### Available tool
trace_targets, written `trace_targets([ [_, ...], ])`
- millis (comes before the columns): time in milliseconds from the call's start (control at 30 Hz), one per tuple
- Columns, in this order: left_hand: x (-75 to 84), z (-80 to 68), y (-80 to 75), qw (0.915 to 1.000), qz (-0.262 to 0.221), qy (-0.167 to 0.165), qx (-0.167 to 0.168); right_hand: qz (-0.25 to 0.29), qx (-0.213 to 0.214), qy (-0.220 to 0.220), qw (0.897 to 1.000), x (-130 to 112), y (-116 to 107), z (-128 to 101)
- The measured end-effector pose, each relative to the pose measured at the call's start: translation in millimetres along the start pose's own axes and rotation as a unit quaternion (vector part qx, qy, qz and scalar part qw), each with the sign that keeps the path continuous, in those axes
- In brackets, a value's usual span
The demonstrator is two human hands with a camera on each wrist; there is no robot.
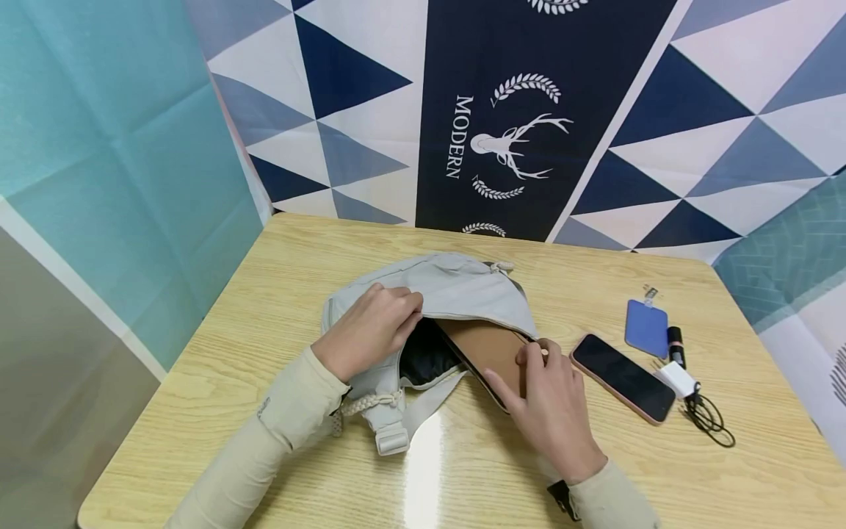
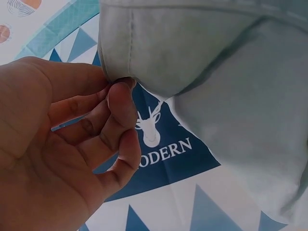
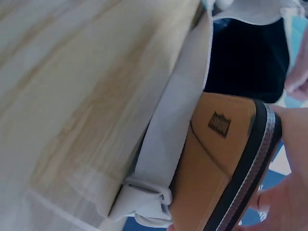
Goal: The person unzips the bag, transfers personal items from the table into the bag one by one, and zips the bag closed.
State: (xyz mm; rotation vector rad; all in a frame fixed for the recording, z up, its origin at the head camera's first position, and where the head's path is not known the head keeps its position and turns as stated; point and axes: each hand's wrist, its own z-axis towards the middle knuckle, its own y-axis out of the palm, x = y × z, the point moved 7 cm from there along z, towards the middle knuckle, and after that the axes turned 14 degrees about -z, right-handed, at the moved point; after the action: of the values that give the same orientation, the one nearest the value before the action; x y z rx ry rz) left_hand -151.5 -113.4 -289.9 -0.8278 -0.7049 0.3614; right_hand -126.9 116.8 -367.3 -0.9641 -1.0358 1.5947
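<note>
A pale grey fabric bag (image 1: 456,290) lies on the wooden table (image 1: 277,294), its mouth open and its dark lining showing. My left hand (image 1: 373,327) pinches the upper edge of the bag (image 2: 144,43) and holds the opening up. My right hand (image 1: 545,400) grips a flat brown case with a black rim (image 1: 485,349), which sits partly inside the bag's mouth. In the right wrist view the brown case (image 3: 211,168) shows a small embossed logo, with the bag's strap (image 3: 173,139) beside it.
To the right on the table lie a phone in a pink case (image 1: 621,377), a blue card holder (image 1: 646,328), a small black tube (image 1: 675,346) and a white charger with a black cable (image 1: 690,393). Patterned cloth (image 1: 515,110) hangs behind the table.
</note>
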Motion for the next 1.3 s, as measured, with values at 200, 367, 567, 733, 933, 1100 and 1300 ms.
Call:
trace_targets([
  [200,-0.8,-0.2,-0.2,1.0,-0.001,0.0,0.001,0.085,-0.028,0.026,0.996,24.4,-2.5,0.0],
  [367,-1.1,0.6,-0.7,1.0,-0.002,-0.001,0.001,0.21,-0.138,0.091,0.964,53.8,10.8,-3.1],
  [567,-1.3,0.4,0.2,1.0,0.0,-0.006,-0.006,0.501,-0.297,0.14,0.801,58.0,41.3,-13.8],
  [733,-1.4,0.0,1.5,0.9999,0.003,-0.009,-0.008,0.637,-0.302,0.144,0.695,51.1,49.1,-20.7],
  [933,-0.8,0.8,1.9,0.9999,0.004,-0.007,-0.013,0.704,-0.303,0.13,0.629,27.1,51.0,-30.2],
  [1100,-0.7,1.7,0.4,0.9999,0.002,-0.008,-0.015,0.722,-0.297,0.135,0.611,12.4,49.5,-35.3],
  [1300,-1.6,0.6,-1.0,0.9999,-0.006,-0.008,-0.011,0.741,-0.293,0.156,0.584,1.9,48.8,-39.9],
])
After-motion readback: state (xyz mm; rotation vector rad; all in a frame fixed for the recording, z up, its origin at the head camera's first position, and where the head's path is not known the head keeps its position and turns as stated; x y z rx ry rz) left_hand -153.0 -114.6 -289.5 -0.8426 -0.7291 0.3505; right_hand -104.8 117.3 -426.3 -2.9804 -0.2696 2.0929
